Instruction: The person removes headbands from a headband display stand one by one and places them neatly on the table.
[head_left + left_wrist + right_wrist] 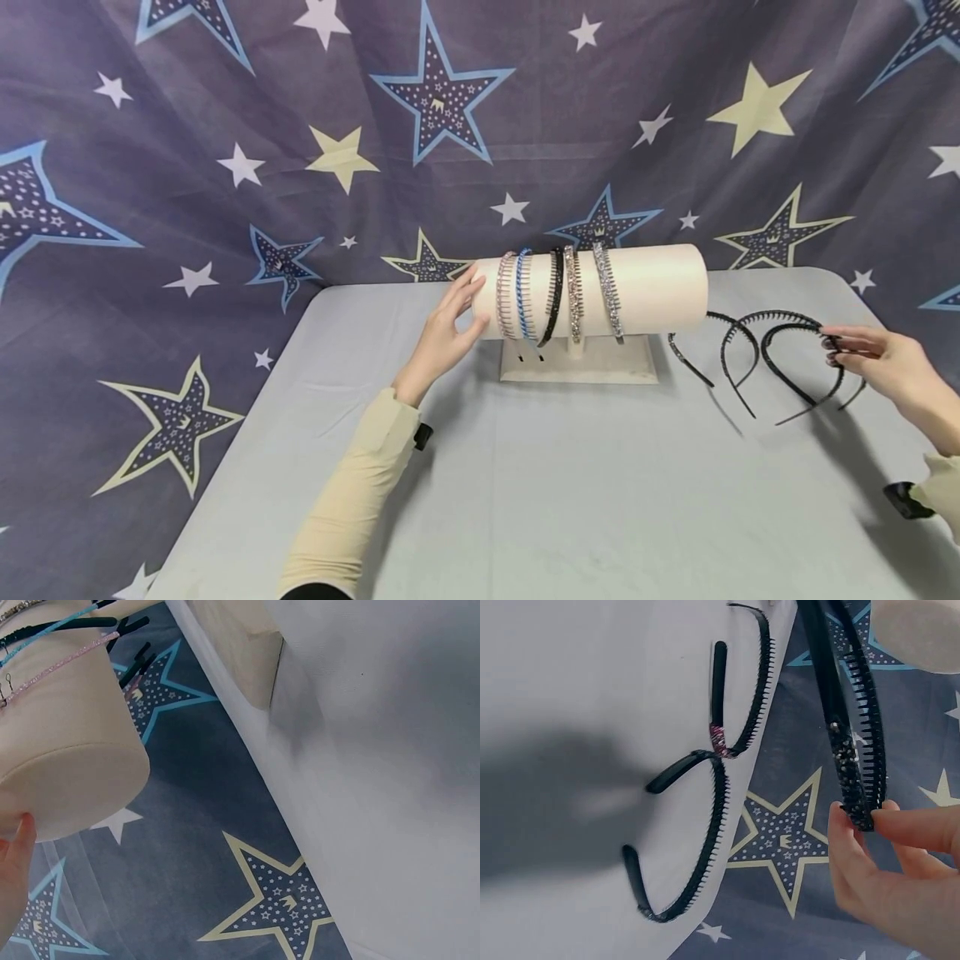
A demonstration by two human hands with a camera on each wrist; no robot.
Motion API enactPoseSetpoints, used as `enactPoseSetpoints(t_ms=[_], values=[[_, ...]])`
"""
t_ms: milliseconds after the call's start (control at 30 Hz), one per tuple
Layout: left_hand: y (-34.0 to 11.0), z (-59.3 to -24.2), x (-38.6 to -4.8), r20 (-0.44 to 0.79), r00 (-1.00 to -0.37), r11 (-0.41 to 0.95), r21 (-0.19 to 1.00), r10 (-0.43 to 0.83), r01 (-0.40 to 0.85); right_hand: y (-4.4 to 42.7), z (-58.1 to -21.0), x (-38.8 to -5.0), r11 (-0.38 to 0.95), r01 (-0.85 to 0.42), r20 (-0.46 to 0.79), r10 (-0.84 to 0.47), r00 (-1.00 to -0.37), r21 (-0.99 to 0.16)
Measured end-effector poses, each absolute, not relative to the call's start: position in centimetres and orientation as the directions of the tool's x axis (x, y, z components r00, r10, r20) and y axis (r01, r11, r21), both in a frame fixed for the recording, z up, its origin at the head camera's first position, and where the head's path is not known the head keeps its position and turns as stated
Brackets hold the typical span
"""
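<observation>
A cream padded roll (660, 287) on a T-shaped stand (615, 362) carries several headbands, among them a blue one (523, 296), a black one (556, 296) and a silver one (607, 292). My left hand (442, 337) touches the roll's left end, fingers extended; in the left wrist view a fingertip of the left hand (15, 877) rests on the round end face (82, 787). Off to the right, my right hand (888, 362) pinches a black headband; the right wrist view shows dark sparkles on this held headband (847, 765), between thumb and fingers of the right hand (900, 877).
More black toothed headbands lie on the grey-covered table (585, 500), right of the stand; two show in the right wrist view, one upper (763, 675) and one lower (705, 862). A star-patterned cloth (300, 83) hangs behind the table.
</observation>
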State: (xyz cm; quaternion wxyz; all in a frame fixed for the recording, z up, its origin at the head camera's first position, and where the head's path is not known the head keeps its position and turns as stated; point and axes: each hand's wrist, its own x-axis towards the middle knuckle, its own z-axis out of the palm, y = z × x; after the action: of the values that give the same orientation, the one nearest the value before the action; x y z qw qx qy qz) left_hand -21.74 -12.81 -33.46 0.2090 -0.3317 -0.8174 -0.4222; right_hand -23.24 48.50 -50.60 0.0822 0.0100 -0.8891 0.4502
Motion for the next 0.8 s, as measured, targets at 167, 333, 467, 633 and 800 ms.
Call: enactPoseSetpoints(t_ms=[167, 333, 467, 633, 800], values=[[-12.8, -33.5, -21.7, 0.621, -0.694, 0.418, 0.557, 0.365, 0.718, 46.0, -47.4, -20.5, 0.541, -0.137, 0.162, -0.001, -0.987, -0.83], [-12.8, -33.5, -21.7, 0.616, -0.699, 0.424, 0.559, 0.363, 0.713, 47.9, -49.3, -20.3, 0.557, -0.101, 0.131, 0.014, -0.991, -0.824], [-12.8, -33.4, -21.6, 0.622, -0.695, 0.42, 0.557, 0.361, 0.717, 49.4, -50.8, -20.1, 0.615, -0.064, 0.125, 0.056, -0.991, -0.786], [-12.8, -33.4, -21.6, 0.62, -0.696, 0.421, 0.557, 0.363, 0.716, 49.6, -50.7, -19.0, 0.481, -0.104, 0.132, 0.024, -0.991, -0.87], [-12.8, -33.4, -21.7, 0.622, -0.694, 0.421, 0.556, 0.362, 0.717, 49.7, -50.9, -18.1, 0.361, -0.15, 0.148, -0.035, -0.988, -0.92]])
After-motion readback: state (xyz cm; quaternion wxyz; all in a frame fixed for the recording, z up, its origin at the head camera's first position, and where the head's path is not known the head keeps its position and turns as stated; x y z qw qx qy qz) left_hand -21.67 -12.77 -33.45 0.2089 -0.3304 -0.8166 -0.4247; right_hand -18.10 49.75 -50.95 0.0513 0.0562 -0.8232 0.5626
